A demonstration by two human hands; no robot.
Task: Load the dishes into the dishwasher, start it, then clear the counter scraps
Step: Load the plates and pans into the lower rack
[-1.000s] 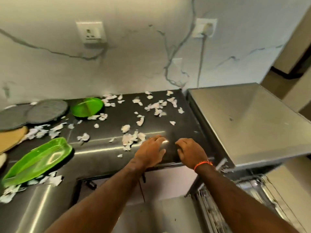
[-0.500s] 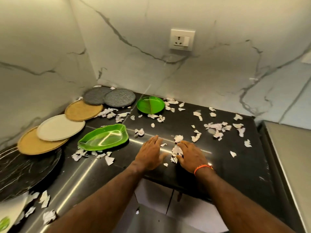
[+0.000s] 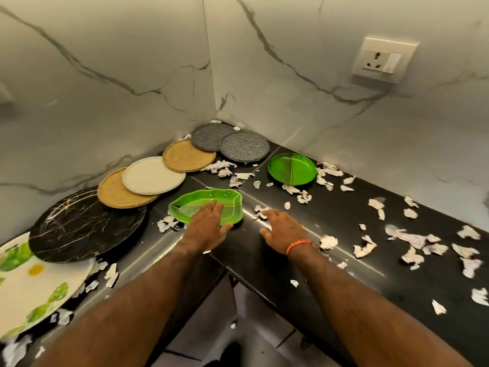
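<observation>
**A:** Grip status? Your left hand (image 3: 207,229) lies flat, fingers straight, over the near edge of the green leaf-shaped translucent plastic tray (image 3: 209,207). It isn't curled round anything. Your right hand (image 3: 281,229) is loose and holds nothing, fingertips among the torn white paper scraps (image 3: 260,211) just right of the tray.

**B:** Where's the tray, and how will it handle?

**A:** It sits at the inside corner of the black polished stone counter (image 3: 330,229), nearest your hands. It looks light, stiff and slick. Pinch the raised scalloped rim with thumb under and fingers on top. A flat palm will probably just slide it.

**B:** Rest of the load, outward?

**A:** Count:
- One round green divided plastic plate (image 3: 292,169), far right of the tray.
- Two grey speckled round plates (image 3: 244,147), overlapping in the far corner.
- Two tan woven-look round plates (image 3: 189,156).
- One cream round plate (image 3: 153,174) between the tan pair, lapped over the nearer one.
- One large black marbled round plate (image 3: 84,226) on the left. It's probably the heaviest and may be breakable, so use both hands.
- One white plate with green print (image 3: 34,284), near left and partly under the black one.

That's nine dishes.

**B:** Scraps?

**A:** Too many to count, strewn on both runs. They're weightless, so sweep them, don't pick. No dishwasher in view.
</observation>
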